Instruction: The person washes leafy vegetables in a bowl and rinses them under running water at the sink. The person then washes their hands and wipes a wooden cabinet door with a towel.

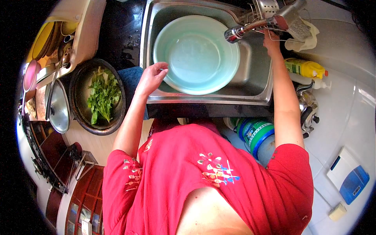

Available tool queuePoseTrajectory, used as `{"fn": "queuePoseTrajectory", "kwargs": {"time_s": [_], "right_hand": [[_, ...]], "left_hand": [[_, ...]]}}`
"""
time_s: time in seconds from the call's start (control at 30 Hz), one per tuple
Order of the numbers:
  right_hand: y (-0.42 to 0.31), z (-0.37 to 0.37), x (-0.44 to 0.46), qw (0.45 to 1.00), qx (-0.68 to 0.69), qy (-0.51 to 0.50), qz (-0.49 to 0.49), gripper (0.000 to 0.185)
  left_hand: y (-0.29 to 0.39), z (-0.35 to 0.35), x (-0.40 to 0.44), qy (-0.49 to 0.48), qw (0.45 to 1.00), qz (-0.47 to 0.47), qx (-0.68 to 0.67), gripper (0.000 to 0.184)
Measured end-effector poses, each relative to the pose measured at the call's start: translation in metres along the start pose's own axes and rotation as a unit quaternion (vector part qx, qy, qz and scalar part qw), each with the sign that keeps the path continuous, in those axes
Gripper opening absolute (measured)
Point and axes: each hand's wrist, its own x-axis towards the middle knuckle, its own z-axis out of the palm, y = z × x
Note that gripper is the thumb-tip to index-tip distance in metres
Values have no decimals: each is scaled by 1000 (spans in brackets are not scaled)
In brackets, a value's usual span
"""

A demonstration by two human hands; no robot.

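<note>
A large pale green basin [196, 55] sits in the metal sink [256, 70]; whether it holds water is hard to tell. My left hand [153, 76] is at the basin's left rim, fingers loosely bent and somewhat apart, with nothing in them. Over the basin's right edge hangs the spout of the faucet [234, 34]. My right hand [271, 41] reaches up behind the faucet, beside a wire rack [254, 15]; its fingertips are hidden there. Leafy greens [103, 94] lie in a dark round pan [76, 92] left of the sink.
A blue cloth [131, 80] lies between pan and sink. At the right are a yellow bottle [301, 67], a metal kettle [307, 102] and a pale cloth [307, 43]. A glass lid [59, 109] and utensils are at the far left.
</note>
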Motion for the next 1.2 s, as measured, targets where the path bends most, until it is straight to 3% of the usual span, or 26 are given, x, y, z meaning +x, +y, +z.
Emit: {"fn": "queuePoseTrajectory", "kwargs": {"time_s": [0.17, 0.27, 0.37, 0.63, 0.73, 0.83, 0.93, 1.07, 1.2], "right_hand": [[0, -1, 2, 999, -31, -3, -8, 22], [-6, -1, 3, 994, -101, 23, 44, 22], [-43, 4, -7, 992, -62, 16, 113, 23], [-67, 2, -16, 986, -25, -13, 165, 30], [-92, 1, -23, 965, 22, -9, 263, 37], [-119, -1, -46, 936, 158, 48, 312, 39], [-124, 4, -72, 927, 156, 2, 342, 40], [-152, 4, -87, 939, 91, -53, 326, 38], [-201, -3, -97, 960, 35, -124, 250, 34]], "left_hand": [[3, 0, 0, 0, 1000, 1, 5, 29], [1, 1, 0, -2, 1000, -1, -2, 29], [2, -1, -1, 1, 1000, 3, 6, 29], [3, -1, 0, 4, 1000, -4, -1, 29], [-1, 0, 4, 5, 1000, 17, 13, 29], [8, -1, 4, 8, 1000, 3, -7, 29], [2, 2, 7, 34, 998, 55, -13, 29], [8, -5, 6, 20, 999, 46, -10, 29], [6, -10, 4, 10, 999, 42, -10, 29]]}}
